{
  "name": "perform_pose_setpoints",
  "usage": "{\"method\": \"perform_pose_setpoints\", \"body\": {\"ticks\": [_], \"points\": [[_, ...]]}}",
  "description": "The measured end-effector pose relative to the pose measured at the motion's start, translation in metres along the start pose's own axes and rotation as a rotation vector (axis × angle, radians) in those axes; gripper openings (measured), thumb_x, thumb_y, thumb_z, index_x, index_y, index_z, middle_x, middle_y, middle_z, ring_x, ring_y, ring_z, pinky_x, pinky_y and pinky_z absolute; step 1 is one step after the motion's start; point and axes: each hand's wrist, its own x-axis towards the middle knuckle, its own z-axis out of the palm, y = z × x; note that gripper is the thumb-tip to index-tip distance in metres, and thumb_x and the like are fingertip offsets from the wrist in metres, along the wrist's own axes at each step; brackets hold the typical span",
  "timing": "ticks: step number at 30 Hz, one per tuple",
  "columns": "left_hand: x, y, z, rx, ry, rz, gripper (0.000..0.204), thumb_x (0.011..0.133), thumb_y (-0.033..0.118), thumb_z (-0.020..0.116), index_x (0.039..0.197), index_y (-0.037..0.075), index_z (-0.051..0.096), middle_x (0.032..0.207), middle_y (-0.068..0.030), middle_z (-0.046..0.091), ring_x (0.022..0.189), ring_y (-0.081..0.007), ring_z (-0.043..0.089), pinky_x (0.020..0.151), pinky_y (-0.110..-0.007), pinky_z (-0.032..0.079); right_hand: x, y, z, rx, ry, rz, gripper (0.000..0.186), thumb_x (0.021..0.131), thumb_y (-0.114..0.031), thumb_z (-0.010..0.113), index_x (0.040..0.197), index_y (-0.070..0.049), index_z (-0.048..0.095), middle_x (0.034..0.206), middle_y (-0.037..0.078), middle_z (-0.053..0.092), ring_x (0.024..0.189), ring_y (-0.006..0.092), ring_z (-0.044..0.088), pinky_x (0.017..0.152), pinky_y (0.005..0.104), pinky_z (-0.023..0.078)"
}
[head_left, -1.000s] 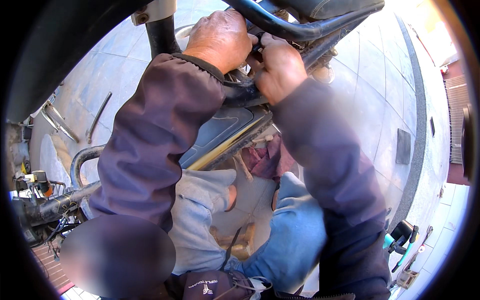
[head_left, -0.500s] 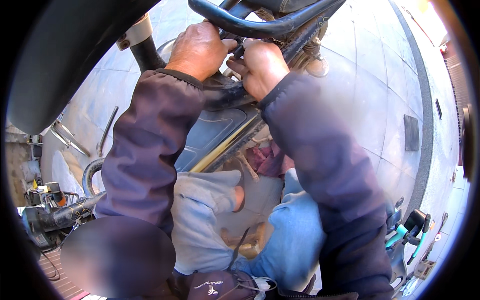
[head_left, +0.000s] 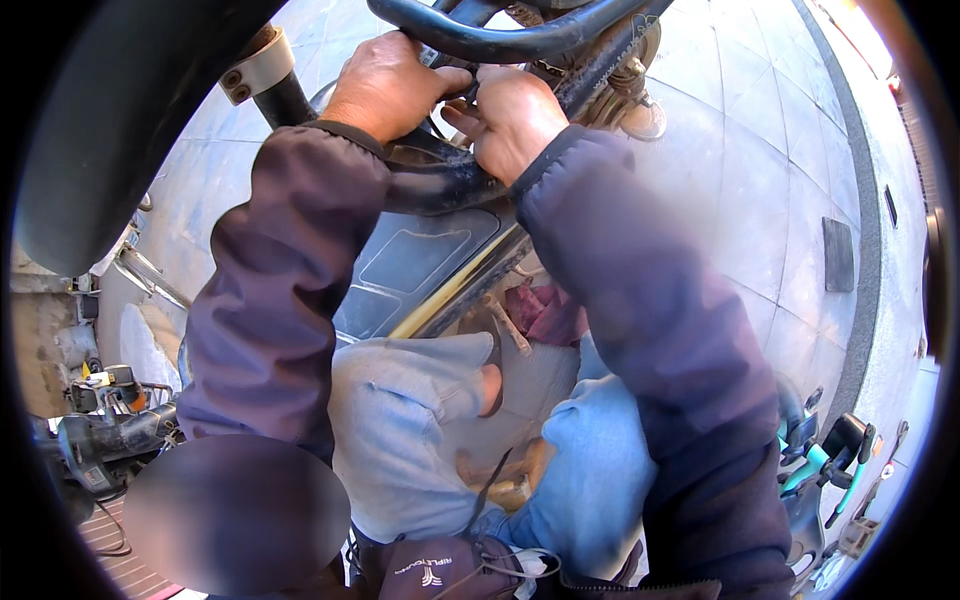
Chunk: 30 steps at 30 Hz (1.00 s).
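Both my hands work close together under a curved black tube of a vehicle-like frame. My left hand is closed, its thumb pointing right toward a small dark part between the two hands. My right hand is closed too, with curled fingers meeting the same spot from the right. What the fingertips pinch is mostly hidden and too small to name. Just below my hands runs a thicker black frame tube. Beneath it lies a dark moulded panel, with a yellowish strip along its right edge.
A large black cylinder fills the upper left, near a metal clamp. Worn metal fittings sit right of my hands. Dark red cloth lies between my legs. A dark rectangular piece and teal-and-black equipment lie at right.
The whole view has shifted slightly, with the frame and my hands a little higher and further left. Both hands stay at the same spot with nearly the same grip.
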Motion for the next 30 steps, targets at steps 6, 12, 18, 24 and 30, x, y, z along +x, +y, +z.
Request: {"method": "perform_pose_setpoints", "body": {"ticks": [6, 12, 18, 24, 30], "points": [[0.004, -0.005, -0.001, -0.052, -0.061, -0.008, 0.050, 0.068, 0.035, 0.075, 0.105, 0.002, 0.066, 0.090, -0.0177, 0.068, 0.085, -0.0306, 0.066, 0.080, -0.037, 0.051, -0.014, -0.010, -0.005, -0.125, -0.004, 0.061, 0.023, 0.093, -0.010, 0.045, 0.112, 0.003, 0.050, 0.103, 0.013, 0.056, 0.093, 0.0269, 0.059, 0.083, 0.0342, 0.051], [0.006, -0.012, 0.002, -0.094, -0.051, -0.001, 0.048, 0.069, 0.034, 0.076, 0.105, 0.003, 0.067, 0.091, -0.0179, 0.068, 0.087, -0.0302, 0.066, 0.080, -0.037, 0.050, -0.063, -0.022, -0.048, -0.417, -0.169, -0.219, 0.040, 0.093, -0.014, 0.049, 0.125, 0.010, 0.046, 0.108, 0.021, 0.059, 0.096, 0.0272, 0.061, 0.085, 0.0321, 0.050], [0.002, -0.005, -0.002, -0.042, -0.031, -0.003, 0.046, 0.070, 0.033, 0.075, 0.105, 0.003, 0.067, 0.090, -0.0173, 0.068, 0.087, -0.0286, 0.066, 0.080, -0.035, 0.049, -0.081, -0.029, -0.105, -0.417, -0.265, -0.120, 0.035, 0.094, -0.015, 0.049, 0.118, 0.010, 0.054, 0.097, 0.018, 0.064, 0.075, 0.0185, 0.065, 0.065, 0.0270, 0.054], [-0.001, -0.004, -0.004, -0.121, -0.025, 0.077, 0.034, 0.077, 0.021, 0.072, 0.104, 0.000, 0.067, 0.089, -0.0103, 0.069, 0.080, -0.0155, 0.064, 0.074, -0.030, 0.049, -0.078, -0.021, -0.102, -0.631, -0.302, -0.421, 0.032, 0.093, -0.014, 0.049, 0.114, 0.009, 0.056, 0.077, 0.015, 0.066, 0.062, 0.0136, 0.063, 0.054, 0.0260, 0.051], [-0.001, -0.001, -0.004, -0.092, -0.051, 0.036, 0.038, 0.075, 0.029, 0.072, 0.103, 0.003, 0.068, 0.089, -0.0147, 0.069, 0.084, -0.0255, 0.067, 0.078, -0.034, 0.051, -0.047, -0.017, -0.061, -0.868, -0.361, -0.454, 0.035, 0.090, -0.010, 0.044, 0.116, 0.014, 0.049, 0.077, 0.019, 0.064, 0.060, 0.0191, 0.064, 0.057, 0.0313, 0.052]]}}
